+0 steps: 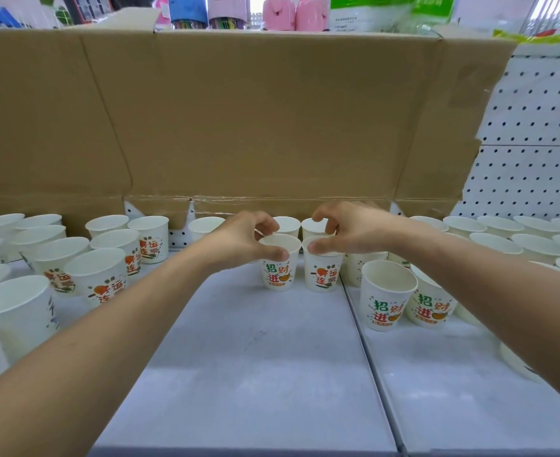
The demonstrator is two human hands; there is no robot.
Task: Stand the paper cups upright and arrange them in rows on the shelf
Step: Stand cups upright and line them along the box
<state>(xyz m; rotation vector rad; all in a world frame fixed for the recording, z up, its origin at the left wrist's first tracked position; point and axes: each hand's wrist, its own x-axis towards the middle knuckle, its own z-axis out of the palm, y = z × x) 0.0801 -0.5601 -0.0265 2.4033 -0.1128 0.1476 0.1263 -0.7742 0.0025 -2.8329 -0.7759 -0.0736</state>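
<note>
Left hand: I am pinching the rim of an upright white paper cup printed in green and red, thumb on the near edge, fingers curled over the far edge.

Right hand: I am gripping the rim of an upright white paper cup with orange print in the same way.

Position: both cups are standing side by side, rims just beside each other, on the pale grey shelf, one row out from the brown cardboard sheet. Two more white cups are standing between them and the cardboard.

Bearing: each cup's long axis is running vertically, directly under its own hand, so neither hand is nearer.

Remainder: the left cluster of cups and the right cluster of cups are standing along the cardboard's foot.
</note>
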